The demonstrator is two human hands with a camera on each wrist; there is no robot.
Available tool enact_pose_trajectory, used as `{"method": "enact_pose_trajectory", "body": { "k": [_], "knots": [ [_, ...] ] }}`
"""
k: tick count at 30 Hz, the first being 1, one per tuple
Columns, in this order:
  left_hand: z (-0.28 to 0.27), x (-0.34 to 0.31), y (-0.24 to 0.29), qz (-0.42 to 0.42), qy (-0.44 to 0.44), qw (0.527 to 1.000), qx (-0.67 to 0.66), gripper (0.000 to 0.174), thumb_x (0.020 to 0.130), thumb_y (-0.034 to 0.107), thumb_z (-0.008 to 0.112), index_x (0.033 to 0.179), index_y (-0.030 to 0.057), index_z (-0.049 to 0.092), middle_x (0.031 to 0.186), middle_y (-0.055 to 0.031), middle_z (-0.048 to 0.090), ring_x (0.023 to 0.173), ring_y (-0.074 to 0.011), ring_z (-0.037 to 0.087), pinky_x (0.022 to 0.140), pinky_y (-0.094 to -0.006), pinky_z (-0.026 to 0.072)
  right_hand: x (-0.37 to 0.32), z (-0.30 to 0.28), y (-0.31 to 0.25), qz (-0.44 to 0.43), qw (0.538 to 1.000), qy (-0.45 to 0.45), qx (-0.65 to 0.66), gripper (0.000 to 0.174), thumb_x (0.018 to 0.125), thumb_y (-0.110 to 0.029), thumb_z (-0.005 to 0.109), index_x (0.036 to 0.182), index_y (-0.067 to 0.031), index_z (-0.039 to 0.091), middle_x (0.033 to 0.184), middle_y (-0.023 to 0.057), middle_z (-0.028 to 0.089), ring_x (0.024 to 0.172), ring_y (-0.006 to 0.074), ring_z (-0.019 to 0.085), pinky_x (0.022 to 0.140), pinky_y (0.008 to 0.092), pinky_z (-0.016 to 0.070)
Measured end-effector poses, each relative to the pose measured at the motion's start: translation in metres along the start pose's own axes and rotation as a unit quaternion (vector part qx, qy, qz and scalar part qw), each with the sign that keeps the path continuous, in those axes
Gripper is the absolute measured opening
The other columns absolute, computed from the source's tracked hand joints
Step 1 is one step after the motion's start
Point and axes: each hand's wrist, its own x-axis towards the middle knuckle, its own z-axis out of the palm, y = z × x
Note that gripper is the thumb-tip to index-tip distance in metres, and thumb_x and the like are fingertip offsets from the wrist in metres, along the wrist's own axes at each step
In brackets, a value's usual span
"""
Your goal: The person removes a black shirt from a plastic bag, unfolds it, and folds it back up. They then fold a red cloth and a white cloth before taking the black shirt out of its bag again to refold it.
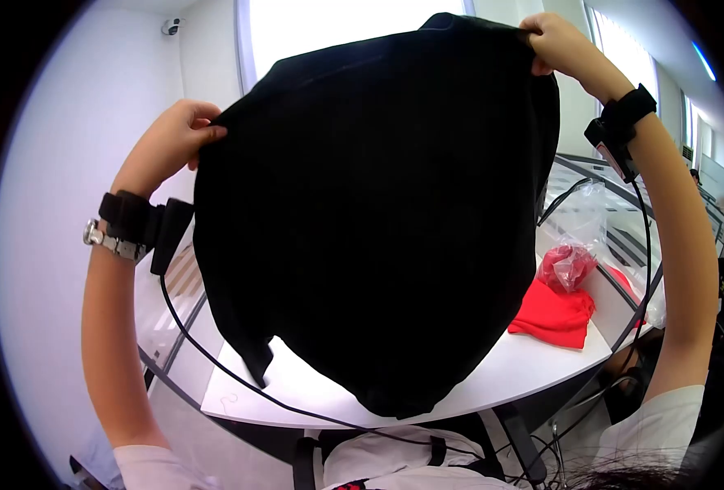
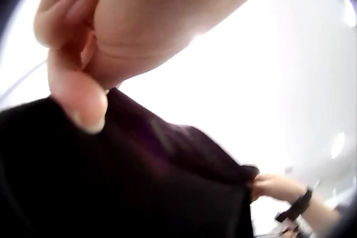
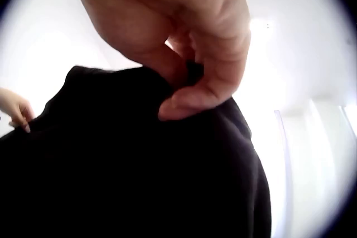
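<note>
A large piece of black cloth (image 1: 378, 212) hangs spread out between both hands and fills the middle of the head view. Its left upper corner is pinched by my left hand (image 1: 174, 143), with thumb and fingers on the edge. Higher up, my right hand (image 1: 566, 49) pinches the right upper edge. In the left wrist view the thumb and fingers press the black fabric (image 2: 139, 176) between them; the right wrist view likewise has fingertips (image 3: 189, 101) closed on the fabric. The lower part droops in a rounded shape over the table, with a loose flap at the lower left.
Behind the cloth stands a white table (image 1: 493, 376). On its right side lie a folded red cloth (image 1: 554, 314) and a clear plastic bag (image 1: 570, 265) with red material inside. A black cable (image 1: 239, 388) runs from the left wrist across the front.
</note>
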Motion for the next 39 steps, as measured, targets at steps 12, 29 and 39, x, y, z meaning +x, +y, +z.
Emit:
{"method": "enact_pose_trajectory", "body": {
  "k": [12, 29, 39],
  "knots": [
    [-0.025, -0.005, -0.012, -0.034, 0.003, 0.951, -0.306, 0.045, 0.106, 0.03, 0.049, 0.139, -0.0015, 0.052, 0.126, -0.0107, 0.065, 0.114, -0.0183, 0.065, 0.11, -0.0297, 0.0468, -0.001, -0.054, 0.029, -0.007, 0.96, -0.155, 0.234, 0.04, 0.101, -0.033, 0.058, 0.118, 0.0025, 0.06, 0.112, 0.0125, 0.063, 0.103, 0.0234, 0.071, 0.1, 0.0331, 0.0554],
    [-0.051, 0.007, 0.008, -0.057, 0.3, 0.945, 0.12, 0.041, 0.101, 0.037, 0.058, 0.116, -0.0011, 0.063, 0.092, -0.0039, 0.068, 0.088, -0.0118, 0.06, 0.088, -0.0269, 0.0447, -0.032, -0.06, -0.047, -0.072, 0.989, 0.075, -0.103, 0.044, 0.095, -0.035, 0.063, 0.098, 0.0074, 0.073, 0.085, 0.0155, 0.074, 0.079, 0.0251, 0.069, 0.07, 0.0401, 0.0542],
    [-0.037, -0.011, -0.005, -0.079, -0.048, 0.989, -0.113, 0.042, 0.097, 0.036, 0.063, 0.109, -0.0038, 0.071, 0.09, -0.0085, 0.072, 0.082, -0.0131, 0.069, 0.078, -0.0203, 0.0507, -0.021, -0.056, -0.015, 0.045, 0.974, -0.202, -0.088, 0.036, 0.095, -0.036, 0.067, 0.094, -0.0001, 0.07, 0.06, -0.0035, 0.057, 0.042, 0.0042, 0.047, 0.034, 0.0215, 0.0304]
  ]
}}
